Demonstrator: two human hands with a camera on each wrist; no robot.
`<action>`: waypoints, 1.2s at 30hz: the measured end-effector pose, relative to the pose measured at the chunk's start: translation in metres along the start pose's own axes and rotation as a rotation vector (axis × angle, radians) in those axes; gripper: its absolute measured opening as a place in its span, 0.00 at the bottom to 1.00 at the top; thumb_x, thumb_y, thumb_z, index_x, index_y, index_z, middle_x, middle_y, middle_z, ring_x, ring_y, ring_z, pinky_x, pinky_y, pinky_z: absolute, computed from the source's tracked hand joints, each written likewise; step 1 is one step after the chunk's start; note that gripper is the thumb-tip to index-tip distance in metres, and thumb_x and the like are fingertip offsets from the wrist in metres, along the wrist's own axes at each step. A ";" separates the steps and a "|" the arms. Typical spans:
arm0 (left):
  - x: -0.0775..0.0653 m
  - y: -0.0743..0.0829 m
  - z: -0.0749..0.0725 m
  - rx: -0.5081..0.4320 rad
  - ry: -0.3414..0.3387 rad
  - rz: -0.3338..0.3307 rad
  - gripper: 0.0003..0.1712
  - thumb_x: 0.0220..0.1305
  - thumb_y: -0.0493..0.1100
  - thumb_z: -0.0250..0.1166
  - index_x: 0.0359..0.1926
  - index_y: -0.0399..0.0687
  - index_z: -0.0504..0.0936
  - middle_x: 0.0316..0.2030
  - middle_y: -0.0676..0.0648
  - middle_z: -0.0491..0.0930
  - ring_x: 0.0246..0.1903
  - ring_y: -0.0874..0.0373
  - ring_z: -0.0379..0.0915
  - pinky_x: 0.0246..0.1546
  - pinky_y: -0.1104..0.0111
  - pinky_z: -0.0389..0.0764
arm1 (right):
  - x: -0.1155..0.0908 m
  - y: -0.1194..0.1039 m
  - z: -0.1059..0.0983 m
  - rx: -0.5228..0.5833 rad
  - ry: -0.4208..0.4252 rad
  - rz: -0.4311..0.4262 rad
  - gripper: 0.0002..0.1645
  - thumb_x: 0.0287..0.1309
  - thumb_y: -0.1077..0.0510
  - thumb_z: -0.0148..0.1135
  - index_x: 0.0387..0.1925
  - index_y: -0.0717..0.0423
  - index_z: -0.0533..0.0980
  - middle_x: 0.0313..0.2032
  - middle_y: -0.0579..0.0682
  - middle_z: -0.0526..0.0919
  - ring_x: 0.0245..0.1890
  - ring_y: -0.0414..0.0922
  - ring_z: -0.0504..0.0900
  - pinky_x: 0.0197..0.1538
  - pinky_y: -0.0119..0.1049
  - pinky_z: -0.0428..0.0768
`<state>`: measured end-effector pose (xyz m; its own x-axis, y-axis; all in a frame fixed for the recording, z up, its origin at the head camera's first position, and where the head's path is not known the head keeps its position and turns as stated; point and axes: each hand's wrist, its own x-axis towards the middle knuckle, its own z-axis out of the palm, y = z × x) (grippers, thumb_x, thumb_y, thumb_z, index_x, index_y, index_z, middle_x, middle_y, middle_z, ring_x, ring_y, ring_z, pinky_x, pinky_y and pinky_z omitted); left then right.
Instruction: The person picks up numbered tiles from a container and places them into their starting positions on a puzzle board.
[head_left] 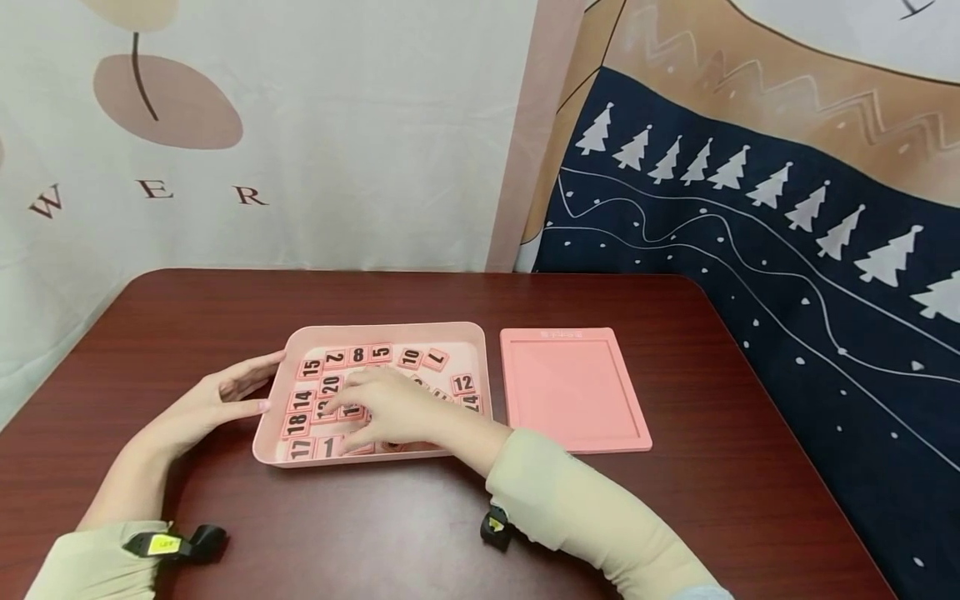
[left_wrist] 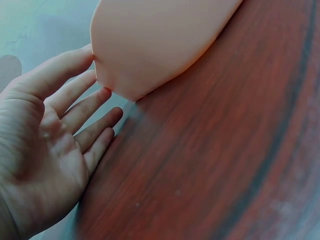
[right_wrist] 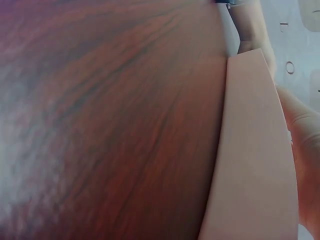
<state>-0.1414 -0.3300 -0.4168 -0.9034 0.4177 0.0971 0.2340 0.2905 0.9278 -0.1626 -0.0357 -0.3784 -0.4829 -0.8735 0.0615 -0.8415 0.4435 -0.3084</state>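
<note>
A pink tray (head_left: 390, 327) holds number tiles, among them a 15 tile (head_left: 311, 368) and a 17 tile (head_left: 301, 449). My left hand (head_left: 197, 410) is at the tray's left edge, its fingertips against the side. In the left wrist view that hand (left_wrist: 50, 140) has its fingers extended, touching the tray's outer wall (left_wrist: 155, 45). My right hand (head_left: 401, 407) reaches over the tray with fingers spread above the left-middle tiles, hiding several of them. No tile shows in its grasp. The right wrist view catches only part of this hand (right_wrist: 306, 145) behind the tray wall (right_wrist: 250, 160).
To the right of the tray lies a flat pink frame board (head_left: 577, 392) with a recessed middle. Both sit on a dark red-brown wooden table (head_left: 360, 533). Behind the table hang a pale printed cloth (head_left: 375, 150) and a navy cloth with white trees (head_left: 675, 208).
</note>
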 end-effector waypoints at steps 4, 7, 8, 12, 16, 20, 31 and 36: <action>0.000 -0.001 0.000 0.001 0.006 0.001 0.35 0.62 0.26 0.59 0.69 0.35 0.60 0.62 0.57 0.69 0.59 0.72 0.63 0.51 0.80 0.67 | 0.005 -0.003 0.006 -0.006 -0.030 0.025 0.27 0.51 0.37 0.68 0.53 0.37 0.79 0.53 0.37 0.76 0.57 0.33 0.67 0.59 0.27 0.61; 0.000 -0.001 -0.001 0.010 0.001 0.000 0.35 0.62 0.26 0.59 0.70 0.35 0.59 0.62 0.58 0.69 0.59 0.73 0.63 0.51 0.80 0.66 | 0.007 -0.004 0.008 -0.018 -0.043 0.039 0.26 0.52 0.38 0.68 0.53 0.36 0.79 0.52 0.36 0.75 0.57 0.32 0.66 0.59 0.28 0.61; 0.000 -0.001 -0.001 0.011 -0.002 0.000 0.35 0.62 0.26 0.59 0.70 0.35 0.59 0.62 0.58 0.68 0.59 0.73 0.62 0.51 0.81 0.66 | 0.008 -0.004 0.009 -0.022 -0.045 0.040 0.25 0.52 0.38 0.68 0.52 0.36 0.79 0.52 0.35 0.75 0.57 0.32 0.66 0.59 0.28 0.61; -0.001 -0.001 -0.001 -0.002 0.000 0.001 0.35 0.62 0.26 0.59 0.70 0.34 0.59 0.62 0.57 0.69 0.59 0.72 0.63 0.52 0.80 0.66 | 0.009 -0.004 0.011 -0.025 -0.050 0.045 0.22 0.52 0.39 0.69 0.49 0.35 0.80 0.46 0.35 0.75 0.51 0.32 0.68 0.55 0.28 0.63; 0.000 -0.001 0.000 -0.013 0.001 -0.003 0.35 0.62 0.26 0.58 0.69 0.34 0.59 0.62 0.56 0.69 0.59 0.72 0.63 0.52 0.80 0.66 | 0.009 -0.003 0.014 -0.052 -0.057 0.060 0.19 0.51 0.39 0.69 0.46 0.34 0.82 0.43 0.34 0.75 0.47 0.32 0.68 0.51 0.28 0.64; 0.000 -0.001 -0.002 -0.002 -0.013 -0.006 0.35 0.63 0.27 0.58 0.70 0.35 0.58 0.63 0.57 0.68 0.59 0.72 0.62 0.52 0.80 0.65 | 0.010 -0.002 0.018 -0.096 -0.051 0.069 0.17 0.50 0.38 0.69 0.43 0.33 0.82 0.43 0.34 0.75 0.46 0.33 0.69 0.50 0.27 0.64; -0.001 0.001 0.000 0.003 -0.013 -0.002 0.35 0.63 0.27 0.59 0.70 0.34 0.58 0.62 0.58 0.68 0.59 0.73 0.62 0.52 0.80 0.65 | 0.010 -0.007 0.021 -0.158 0.000 0.082 0.16 0.46 0.36 0.71 0.38 0.33 0.83 0.39 0.33 0.73 0.44 0.33 0.67 0.50 0.30 0.63; -0.001 0.002 0.000 0.006 -0.015 -0.007 0.35 0.63 0.27 0.59 0.70 0.35 0.58 0.62 0.60 0.68 0.59 0.73 0.62 0.52 0.81 0.65 | 0.006 -0.006 0.018 -0.162 0.038 0.091 0.17 0.43 0.35 0.72 0.35 0.34 0.83 0.38 0.34 0.70 0.43 0.33 0.66 0.43 0.29 0.60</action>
<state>-0.1402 -0.3302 -0.4150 -0.8996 0.4283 0.0850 0.2297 0.2986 0.9263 -0.1560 -0.0470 -0.3930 -0.5651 -0.8214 0.0768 -0.8204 0.5497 -0.1575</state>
